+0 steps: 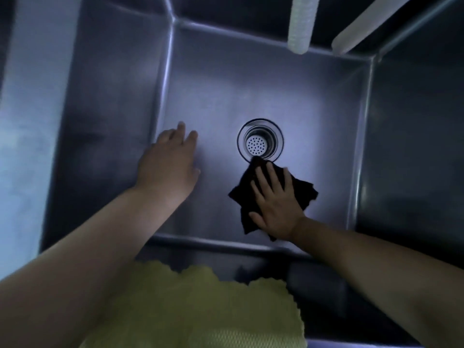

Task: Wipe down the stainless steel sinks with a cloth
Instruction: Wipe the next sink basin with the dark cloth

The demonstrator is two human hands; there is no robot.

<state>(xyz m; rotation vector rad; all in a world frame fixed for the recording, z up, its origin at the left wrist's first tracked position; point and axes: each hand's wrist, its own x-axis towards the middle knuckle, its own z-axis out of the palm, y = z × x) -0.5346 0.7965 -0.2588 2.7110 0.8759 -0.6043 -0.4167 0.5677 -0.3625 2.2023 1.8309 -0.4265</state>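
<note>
Head view: a deep stainless steel sink [251,79] being wiped.

A dark cloth [305,194] is pressed flat on the basin floor under the spread right hand [273,199], its far corner touching the drain [259,141]. The left hand [168,164], open and empty, is braced well left; unwiped floor is judged to lie between.

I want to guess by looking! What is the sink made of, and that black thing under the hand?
The sink looks like brushed stainless steel: grey, with soft shiny streaks along its folded corners. The black cloth under the right hand seems soft fabric: floppy, crumpled edges, no shine.
</note>
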